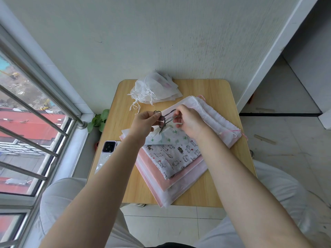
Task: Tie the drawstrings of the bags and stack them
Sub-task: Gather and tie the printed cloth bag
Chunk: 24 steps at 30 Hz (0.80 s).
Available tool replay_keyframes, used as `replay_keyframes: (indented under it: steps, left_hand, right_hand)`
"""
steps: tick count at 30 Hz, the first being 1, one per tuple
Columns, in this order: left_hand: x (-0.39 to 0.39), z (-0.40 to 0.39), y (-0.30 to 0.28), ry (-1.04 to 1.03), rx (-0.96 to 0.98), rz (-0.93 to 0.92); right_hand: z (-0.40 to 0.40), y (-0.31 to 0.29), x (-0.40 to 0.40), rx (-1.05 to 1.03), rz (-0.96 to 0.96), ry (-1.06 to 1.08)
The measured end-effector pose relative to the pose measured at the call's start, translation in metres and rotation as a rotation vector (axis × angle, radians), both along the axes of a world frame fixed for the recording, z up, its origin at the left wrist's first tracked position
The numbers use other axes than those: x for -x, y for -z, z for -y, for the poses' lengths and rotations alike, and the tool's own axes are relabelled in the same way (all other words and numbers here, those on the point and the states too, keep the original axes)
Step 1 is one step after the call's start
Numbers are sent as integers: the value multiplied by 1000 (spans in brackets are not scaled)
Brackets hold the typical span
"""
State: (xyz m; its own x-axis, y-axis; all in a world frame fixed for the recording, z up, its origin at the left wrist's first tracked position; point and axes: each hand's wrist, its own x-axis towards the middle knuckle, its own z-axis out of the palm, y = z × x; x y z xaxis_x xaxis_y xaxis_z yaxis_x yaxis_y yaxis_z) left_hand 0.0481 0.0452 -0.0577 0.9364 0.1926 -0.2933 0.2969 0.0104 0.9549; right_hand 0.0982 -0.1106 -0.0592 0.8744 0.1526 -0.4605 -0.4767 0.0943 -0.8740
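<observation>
Both hands pinch the dark drawstring (pixel 165 119) above the cactus bag (pixel 172 137): left hand (pixel 146 120) holds the loop, right hand (pixel 188 120) the strands. The cord runs left-right between them, so tightening probably means pulling apart.

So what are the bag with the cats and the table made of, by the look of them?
The cat-print bag looks like soft, matte woven cloth, lying limp and flat. The table shows pale wood grain with a smooth, even sheen, so probably laminate rather than solid wood.

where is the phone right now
In the head view, the phone lies at the table's left edge, beside the left forearm and the stacked bags.
</observation>
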Motion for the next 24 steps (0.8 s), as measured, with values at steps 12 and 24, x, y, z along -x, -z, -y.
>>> replay_keyframes:
  steps: [12,24]
  left_hand:
    - [-2,2,9,-157,-116,10]
    - [2,0,18,-237,-171,-88]
  right_hand:
    - [4,-8,0,2,98,32]
    - [-5,-4,8,960,586,-485]
